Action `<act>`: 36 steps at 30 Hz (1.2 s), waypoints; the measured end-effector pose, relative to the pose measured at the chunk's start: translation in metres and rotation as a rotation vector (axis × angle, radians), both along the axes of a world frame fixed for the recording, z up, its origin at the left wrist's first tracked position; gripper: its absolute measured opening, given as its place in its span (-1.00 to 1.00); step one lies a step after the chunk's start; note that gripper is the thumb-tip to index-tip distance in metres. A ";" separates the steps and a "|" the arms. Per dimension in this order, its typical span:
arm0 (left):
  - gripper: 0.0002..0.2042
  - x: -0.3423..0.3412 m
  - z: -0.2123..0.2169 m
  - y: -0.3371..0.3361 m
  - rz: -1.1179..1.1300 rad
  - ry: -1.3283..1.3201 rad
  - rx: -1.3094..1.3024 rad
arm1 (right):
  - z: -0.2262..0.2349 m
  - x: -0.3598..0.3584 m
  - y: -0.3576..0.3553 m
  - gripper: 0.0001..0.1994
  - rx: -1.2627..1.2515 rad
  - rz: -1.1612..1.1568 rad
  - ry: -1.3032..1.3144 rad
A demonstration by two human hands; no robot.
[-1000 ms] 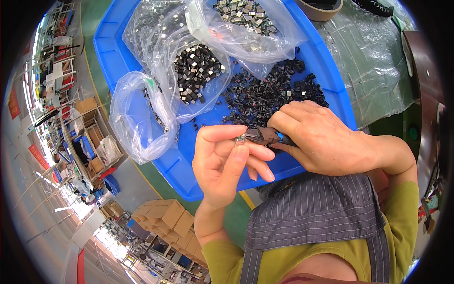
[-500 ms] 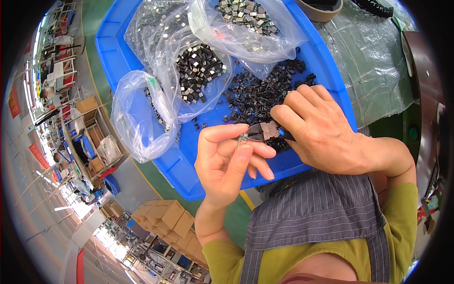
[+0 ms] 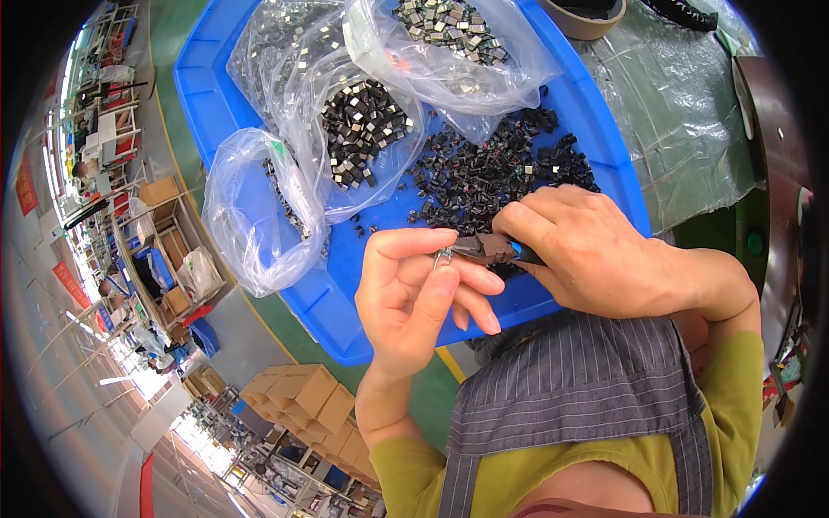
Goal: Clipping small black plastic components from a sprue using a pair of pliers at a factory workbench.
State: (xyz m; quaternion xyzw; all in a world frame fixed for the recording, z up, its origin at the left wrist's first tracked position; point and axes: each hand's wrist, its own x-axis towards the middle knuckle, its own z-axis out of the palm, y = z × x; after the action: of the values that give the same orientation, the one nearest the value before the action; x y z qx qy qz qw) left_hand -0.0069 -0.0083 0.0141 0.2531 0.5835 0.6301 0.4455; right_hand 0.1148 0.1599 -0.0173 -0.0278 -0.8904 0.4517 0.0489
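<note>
My left hand pinches a small silvery metal piece between thumb and forefinger, its other fingers loosely curled beneath. My right hand is wrapped round a pair of pliers with dark jaws and a bit of blue at the handle. The jaw tips point left and meet the metal piece at my left fingertips; whether they grip it is too small to tell. Below both hands lies a blue plastic tray holding a heap of small black pieces, partly hidden by my right hand.
Clear plastic bags in the tray hold small black-and-silver blocks and metal-topped parts. Another clear bag hangs over the tray's left edge. At upper right, a round tan container stands by plastic sheeting. Cardboard boxes are stacked at lower left.
My right hand has lowered its knuckles toward me and turned the pliers, uncovering more of the black heap. The jaws now look closer together. My left hand has barely moved.
</note>
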 end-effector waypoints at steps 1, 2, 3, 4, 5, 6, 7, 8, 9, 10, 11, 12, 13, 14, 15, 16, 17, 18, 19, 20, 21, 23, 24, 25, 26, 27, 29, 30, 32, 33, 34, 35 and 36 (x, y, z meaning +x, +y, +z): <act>-0.77 0.000 0.000 0.000 -0.001 -0.017 0.000 | 0.001 0.000 0.001 -0.83 0.001 0.000 0.000; -0.77 -0.001 -0.001 0.001 -0.001 -0.017 0.001 | 0.002 -0.001 0.002 -0.82 -0.080 0.031 -0.018; -0.77 -0.001 0.000 0.000 0.004 -0.057 0.012 | 0.003 -0.002 0.003 -0.81 -0.163 0.066 -0.033; -0.78 -0.002 0.000 0.000 0.009 -0.096 0.023 | 0.004 -0.002 0.004 -0.81 -0.164 0.068 -0.032; -0.78 -0.002 0.000 0.000 0.011 -0.094 0.022 | 0.005 -0.003 0.006 -0.81 -0.218 0.093 -0.059; -0.78 -0.004 0.000 0.000 0.004 -0.120 0.020 | 0.006 -0.003 0.007 -0.80 -0.271 0.116 -0.089; -0.78 -0.005 -0.001 0.000 -0.003 -0.145 0.018 | 0.006 -0.003 0.008 -0.80 -0.271 0.114 -0.089; -0.78 -0.005 -0.001 0.000 -0.004 -0.145 0.018 | 0.007 -0.003 0.009 -0.80 -0.297 0.126 -0.116; -0.78 -0.005 -0.001 0.000 -0.008 -0.151 0.024 | 0.008 -0.004 0.009 -0.79 -0.324 0.140 -0.141; -0.78 -0.005 -0.001 -0.001 -0.011 -0.157 0.030 | 0.009 -0.004 0.010 -0.79 -0.325 0.142 -0.139; -0.78 -0.006 -0.001 -0.001 -0.010 -0.155 0.029 | 0.010 -0.004 0.011 -0.79 -0.339 0.158 -0.171; -0.78 -0.006 -0.001 -0.002 -0.017 -0.158 0.036 | 0.011 -0.004 0.011 -0.79 -0.352 0.173 -0.203; -0.77 -0.006 -0.001 -0.002 -0.024 -0.161 0.042 | 0.011 -0.004 0.011 -0.79 -0.352 0.174 -0.202; -0.77 -0.006 -0.001 -0.002 -0.023 -0.160 0.042 | 0.009 -0.003 0.010 -0.79 -0.348 0.159 -0.164; -0.77 -0.005 -0.001 -0.002 -0.014 -0.140 0.032 | 0.006 -0.003 0.008 -0.80 -0.343 0.142 -0.128; -0.77 -0.004 -0.002 -0.002 -0.006 -0.121 0.022 | 0.004 -0.003 0.006 -0.80 -0.342 0.142 -0.127; -0.77 -0.003 -0.002 -0.001 -0.005 -0.120 0.022 | 0.001 -0.002 0.004 -0.81 -0.209 0.074 -0.051; -0.78 0.000 -0.002 0.000 0.001 -0.027 0.020 | 0.001 -0.001 0.002 -0.82 -0.074 0.004 0.024; -0.78 0.001 -0.002 0.001 0.008 0.066 0.018 | 0.001 -0.001 0.001 -0.82 -0.073 0.003 0.024; -0.76 0.002 -0.005 -0.001 0.012 0.089 0.033 | 0.002 -0.001 0.000 -0.82 0.035 -0.038 0.054; -0.76 0.003 -0.006 -0.001 0.014 0.088 0.031 | 0.001 -0.001 -0.001 -0.81 0.139 -0.075 0.085; -0.75 0.005 -0.006 0.000 0.014 0.222 0.016 | -0.001 -0.002 -0.002 -0.81 0.200 -0.097 0.101; -0.75 0.006 -0.006 0.001 0.015 0.221 0.017 | -0.001 -0.002 -0.003 -0.80 0.264 -0.123 0.118; -0.75 0.008 -0.005 0.002 0.028 0.292 -0.018 | -0.001 -0.003 -0.003 -0.80 0.265 -0.123 0.117; -0.74 0.009 -0.004 0.003 0.041 0.362 -0.053 | -0.001 -0.003 -0.003 -0.80 0.303 -0.133 0.120; -0.74 0.010 -0.004 0.003 0.041 0.362 -0.054 | -0.001 -0.003 -0.003 -0.80 0.338 -0.144 0.125; -0.74 0.010 -0.004 0.003 0.031 0.409 -0.063 | 0.000 -0.002 -0.003 -0.69 0.324 -0.144 0.122; -0.74 0.010 -0.005 0.003 0.031 0.408 -0.062 | 0.000 -0.002 -0.003 -0.57 0.312 -0.146 0.118; -0.74 0.010 -0.006 0.003 0.021 0.435 -0.048 | -0.001 -0.002 -0.004 -0.70 0.342 -0.150 0.121; -0.74 0.010 -0.007 0.003 0.020 0.435 -0.048 | -0.001 -0.003 -0.004 -0.83 0.372 -0.154 0.126; -0.74 0.010 -0.007 0.003 0.014 0.452 -0.055 | -0.001 -0.002 -0.004 -0.83 0.372 -0.155 0.125; -0.75 0.010 -0.007 0.003 0.008 0.468 -0.062 | -0.002 -0.002 -0.004 -0.83 0.376 -0.150 0.117; -0.75 0.010 -0.007 0.003 0.008 0.469 -0.063 | -0.001 -0.002 -0.004 -0.84 0.379 -0.144 0.110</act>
State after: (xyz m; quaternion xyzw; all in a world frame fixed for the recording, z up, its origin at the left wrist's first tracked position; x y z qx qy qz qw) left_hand 0.0032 -0.0056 0.0071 0.3762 0.6913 0.5373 0.3031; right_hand 0.1130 0.1558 -0.0188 -0.0569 -0.9511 0.2724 0.1339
